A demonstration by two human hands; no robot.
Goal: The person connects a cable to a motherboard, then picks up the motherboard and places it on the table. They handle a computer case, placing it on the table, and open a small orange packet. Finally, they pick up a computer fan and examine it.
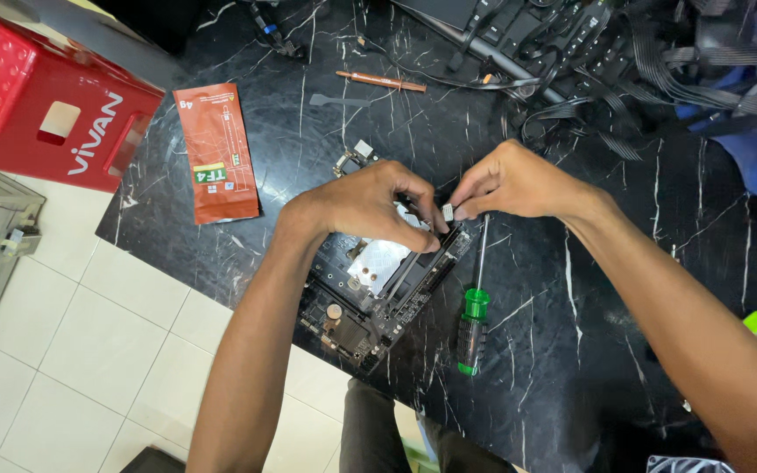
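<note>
Scanning from left: a red plastic stool, then a red-brown flat packet lying on the black marbled tabletop.
Board: a dark circuit board lies at the tabletop's near edge, partly over the tiled floor.
Left hand: fingers curled, pressing on the board's upper part.
Right hand: grip pinching a small grey part just above the board.
Handling: the board looks stiff but fragile; I judge the bare edges the safest hold. The part seems light and easy to drop.
Right of it: a green-handled screwdriver beside the board; black cables further back.
Hidden: the board's top corner, under both hands; what the part is, too small to tell.
</note>
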